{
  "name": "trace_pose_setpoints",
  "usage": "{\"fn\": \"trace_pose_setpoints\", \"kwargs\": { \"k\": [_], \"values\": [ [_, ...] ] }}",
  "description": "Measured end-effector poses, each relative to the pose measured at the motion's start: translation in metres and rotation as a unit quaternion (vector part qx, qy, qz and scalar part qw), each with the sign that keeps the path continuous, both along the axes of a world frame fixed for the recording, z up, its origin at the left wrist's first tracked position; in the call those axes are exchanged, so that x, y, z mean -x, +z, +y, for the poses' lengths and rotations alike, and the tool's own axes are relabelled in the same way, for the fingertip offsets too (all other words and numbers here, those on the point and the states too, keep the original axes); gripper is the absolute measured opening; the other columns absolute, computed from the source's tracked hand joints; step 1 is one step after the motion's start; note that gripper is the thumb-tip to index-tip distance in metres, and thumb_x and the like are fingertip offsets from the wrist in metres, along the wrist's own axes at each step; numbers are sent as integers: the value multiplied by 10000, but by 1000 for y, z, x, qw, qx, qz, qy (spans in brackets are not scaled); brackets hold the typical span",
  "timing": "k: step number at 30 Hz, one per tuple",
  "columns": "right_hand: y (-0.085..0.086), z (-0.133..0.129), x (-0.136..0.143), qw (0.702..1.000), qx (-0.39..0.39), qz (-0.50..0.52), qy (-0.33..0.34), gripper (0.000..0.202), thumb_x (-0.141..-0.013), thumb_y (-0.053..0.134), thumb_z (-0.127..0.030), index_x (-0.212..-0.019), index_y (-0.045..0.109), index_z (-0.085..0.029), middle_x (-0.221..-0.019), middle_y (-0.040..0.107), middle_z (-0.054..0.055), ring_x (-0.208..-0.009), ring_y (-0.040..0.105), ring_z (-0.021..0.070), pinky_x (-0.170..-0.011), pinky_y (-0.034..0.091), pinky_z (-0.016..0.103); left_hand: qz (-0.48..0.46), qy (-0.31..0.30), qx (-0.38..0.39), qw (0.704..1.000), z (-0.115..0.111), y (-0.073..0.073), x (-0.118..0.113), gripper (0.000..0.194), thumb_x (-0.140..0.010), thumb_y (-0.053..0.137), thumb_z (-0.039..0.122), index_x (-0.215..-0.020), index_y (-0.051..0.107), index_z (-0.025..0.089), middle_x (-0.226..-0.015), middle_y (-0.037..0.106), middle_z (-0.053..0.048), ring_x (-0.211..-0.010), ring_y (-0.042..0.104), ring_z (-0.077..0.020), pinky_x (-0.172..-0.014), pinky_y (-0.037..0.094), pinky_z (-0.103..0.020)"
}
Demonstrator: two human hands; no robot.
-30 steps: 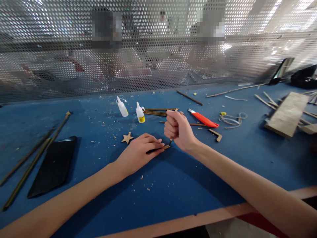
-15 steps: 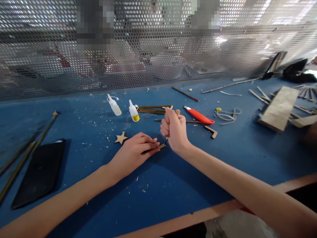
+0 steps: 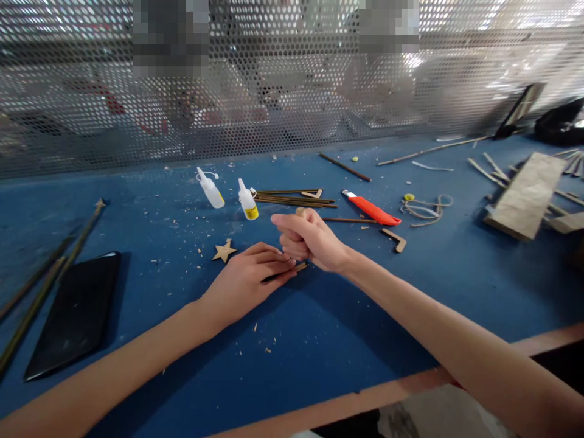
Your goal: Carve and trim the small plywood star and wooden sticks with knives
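Note:
My left hand (image 3: 253, 277) lies low on the blue table, its fingers pressed together over a small wooden piece (image 3: 301, 267) whose right end shows past the fingertips. Just above that end, my right hand (image 3: 308, 239) is closed in a fist round a handled tool; a bit of its wooden handle (image 3: 300, 212) shows at the top of the fist, and the rest is hidden. A wooden star (image 3: 224, 250) lies to the left, near my left hand's knuckles.
Two small glue bottles (image 3: 249, 201), thin brown sticks (image 3: 292, 199), an orange cutter (image 3: 371, 210), an L-shaped piece (image 3: 396, 239) and string (image 3: 424, 211) lie beyond. A black phone (image 3: 75, 313) is at left, a wooden block (image 3: 527, 198) at right, a perforated metal screen (image 3: 274, 115) behind.
My right fist has tilted and shifted left, nearer my left fingertips. My left hand stays on the wooden piece. The view has shifted slightly.

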State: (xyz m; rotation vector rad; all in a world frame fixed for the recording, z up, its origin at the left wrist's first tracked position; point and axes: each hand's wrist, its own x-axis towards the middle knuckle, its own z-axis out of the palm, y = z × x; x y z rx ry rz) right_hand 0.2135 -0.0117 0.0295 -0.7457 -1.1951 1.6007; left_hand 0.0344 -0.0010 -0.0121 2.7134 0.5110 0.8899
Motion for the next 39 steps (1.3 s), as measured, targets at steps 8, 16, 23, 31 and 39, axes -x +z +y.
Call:
{"fn": "trace_pose_setpoints", "kwargs": {
  "k": [8, 16, 23, 31, 39],
  "values": [
    [14, -8, -15, 990, 57, 86, -96, 523, -937, 519, -330, -544, 188, -232, -451, 148, -95, -402, 116, 70, -402, 164, 256, -17, -4, 39, 999, 1, 2, 1, 177, -931, 692, 242, -1076, 767, 175, -1034, 780, -41, -1001, 675, -198, -908, 587, -346],
    [5, -12, -8, 989, 40, 94, -108, 501, -938, 531, -324, -558, 219, -233, -488, 140, -93, -421, 115, 77, -416, 132, 274, -8, 4, 88, 996, 3, 7, 2, 159, -889, 733, 257, -1034, 783, 212, -1003, 788, -18, -993, 690, -200, -901, 584, -337],
    [3, -12, -5, 986, 43, 94, -131, 515, -925, 535, -326, -557, 188, -230, -474, 142, -93, -417, 107, 71, -411, 120, 275, -3, 4, 102, 995, 3, 5, 4, 180, -893, 727, 277, -1058, 779, 228, -1020, 785, -22, -1015, 686, -209, -903, 579, -342],
    [7, -15, -3, 987, 50, 91, -126, 512, -925, 535, -332, -557, 195, -228, -474, 147, -90, -417, 113, 71, -408, 135, 270, -8, 9, 93, 996, 3, 5, 3, 168, -903, 714, 301, -1042, 785, 238, -1006, 785, -27, -997, 696, -201, -910, 582, -344],
    [-1, -15, 0, 975, 65, 117, -180, 500, -929, 523, -302, -543, 214, -227, -446, 151, -97, -390, 113, 65, -391, 121, 258, -10, -1, 92, 996, 3, 5, 2, 167, -907, 720, 283, -1048, 783, 220, -988, 787, -28, -995, 690, -200, -882, 588, -329]
  ]
}}
